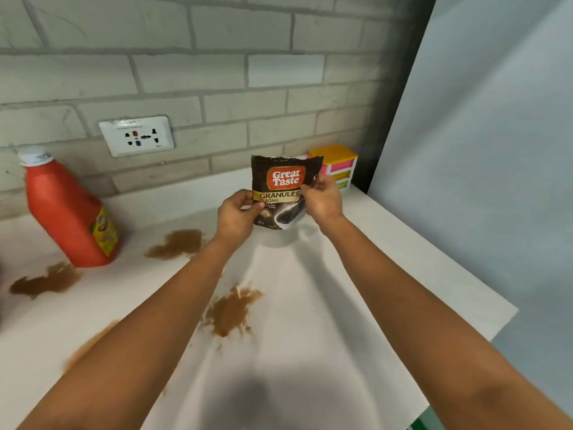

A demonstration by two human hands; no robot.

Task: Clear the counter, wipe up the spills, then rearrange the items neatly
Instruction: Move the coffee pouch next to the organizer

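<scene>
A dark coffee granules pouch (280, 190) is held upright above the counter (325, 290), toward its back right corner. The left hand (237, 215) pinches the pouch's lower left edge; the right hand (322, 198) pinches its right edge. Behind the pouch, in that corner, stands a small coloured drawer box (339, 164). Brown spills (231, 311) mark the counter's middle and left. A red sauce bottle (66, 209) stands near the back left edge, possibly touching one spill.

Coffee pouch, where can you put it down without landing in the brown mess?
The coffee pouch fits on the bare counter between the middle spill and the right edge. Left is crowded: red bottle, more spills.
</scene>
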